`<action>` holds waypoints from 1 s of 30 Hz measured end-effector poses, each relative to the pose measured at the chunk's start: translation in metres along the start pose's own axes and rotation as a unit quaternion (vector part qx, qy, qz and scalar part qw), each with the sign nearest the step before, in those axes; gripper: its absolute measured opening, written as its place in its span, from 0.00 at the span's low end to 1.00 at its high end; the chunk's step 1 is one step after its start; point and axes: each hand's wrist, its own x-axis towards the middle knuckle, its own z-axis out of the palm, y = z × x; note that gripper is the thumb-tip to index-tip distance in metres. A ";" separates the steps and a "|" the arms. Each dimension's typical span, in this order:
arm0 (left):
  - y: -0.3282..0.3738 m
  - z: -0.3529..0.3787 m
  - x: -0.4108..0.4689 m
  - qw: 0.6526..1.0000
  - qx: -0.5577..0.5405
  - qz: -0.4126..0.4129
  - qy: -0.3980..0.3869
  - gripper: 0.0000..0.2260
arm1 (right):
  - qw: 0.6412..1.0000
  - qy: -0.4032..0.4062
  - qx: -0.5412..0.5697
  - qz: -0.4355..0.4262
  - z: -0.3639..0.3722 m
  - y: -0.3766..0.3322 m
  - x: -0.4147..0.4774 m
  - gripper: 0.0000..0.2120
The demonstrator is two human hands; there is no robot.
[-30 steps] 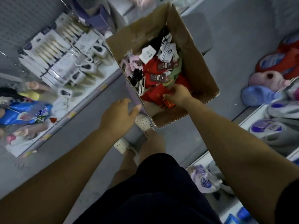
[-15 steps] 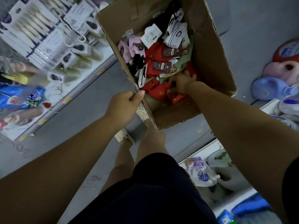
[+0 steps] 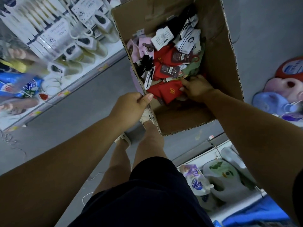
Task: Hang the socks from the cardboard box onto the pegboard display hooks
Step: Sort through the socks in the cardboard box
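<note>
Matt brown corrugated board of the cardboard box (image 3: 218, 66), its fluted cut edge showing where the left hand (image 3: 131, 107) pinches the wall. Soft, matt knit cloth of the red socks (image 3: 165, 93) gripped by the right hand (image 3: 197, 90); just beyond that grip, smooth dark paper labels (image 3: 170, 70).

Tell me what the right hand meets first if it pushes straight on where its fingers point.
The folded red sock with the gold emblem; the right hand seems to pinch its edge. Beyond, probably the wall of the brown cardboard box, though depth is unclear.
</note>
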 end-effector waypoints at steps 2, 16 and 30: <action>0.003 0.004 0.001 1.000 0.005 0.003 -0.002 0.28 | 0.999 -0.031 0.015 0.011 0.001 0.004 -0.003 0.23; -0.002 0.015 -0.004 0.999 -0.017 0.006 0.036 0.24 | 0.991 -0.102 0.077 0.032 -0.010 -0.002 -0.013 0.25; -0.001 0.019 -0.031 0.985 -0.005 0.023 0.173 0.18 | 0.899 -0.087 0.430 -0.001 -0.037 -0.065 -0.101 0.24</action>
